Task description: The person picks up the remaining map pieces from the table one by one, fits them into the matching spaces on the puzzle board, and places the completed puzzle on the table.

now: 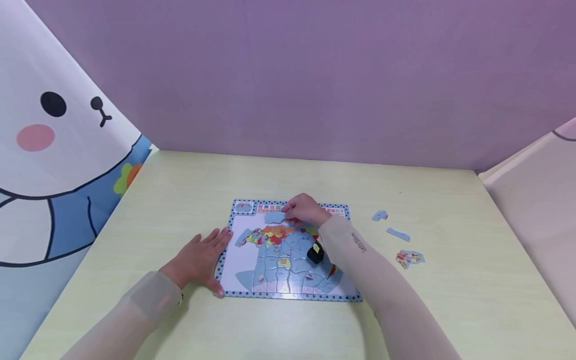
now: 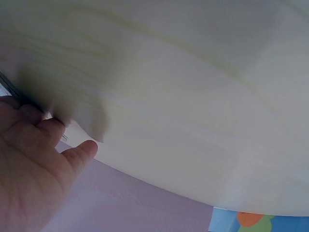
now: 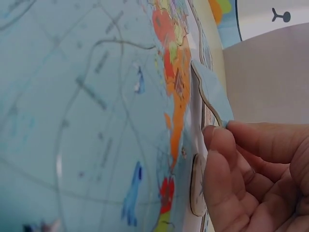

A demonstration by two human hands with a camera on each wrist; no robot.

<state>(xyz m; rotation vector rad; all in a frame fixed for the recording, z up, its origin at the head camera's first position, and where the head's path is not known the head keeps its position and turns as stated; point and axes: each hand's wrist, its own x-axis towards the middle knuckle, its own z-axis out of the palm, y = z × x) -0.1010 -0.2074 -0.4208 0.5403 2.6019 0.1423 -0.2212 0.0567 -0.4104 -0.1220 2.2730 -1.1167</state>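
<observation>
A world-map jigsaw board (image 1: 232, 272) with a dotted blue border lies on the table, its middle and lower part filled with fitted map pieces (image 1: 283, 262). At the board's top edge my right hand (image 1: 305, 209) pinches a light blue puzzle piece (image 3: 212, 89) between thumb and fingers. That piece is tilted over the upper part of the map, above the orange land. A rounded piece (image 3: 198, 186) shows beside the fingers in the right wrist view. My left hand (image 1: 198, 257) rests at the board's left edge with fingers spread, fingertips and thumb on the border.
To the right of the board lie three loose pieces: a small blue one (image 1: 380, 215), a narrow blue strip (image 1: 398, 234) and a multicoloured one (image 1: 410, 258). A purple wall (image 1: 315, 90) rises behind the table (image 1: 454, 300). A cartoon-printed panel (image 1: 67, 165) stands at left.
</observation>
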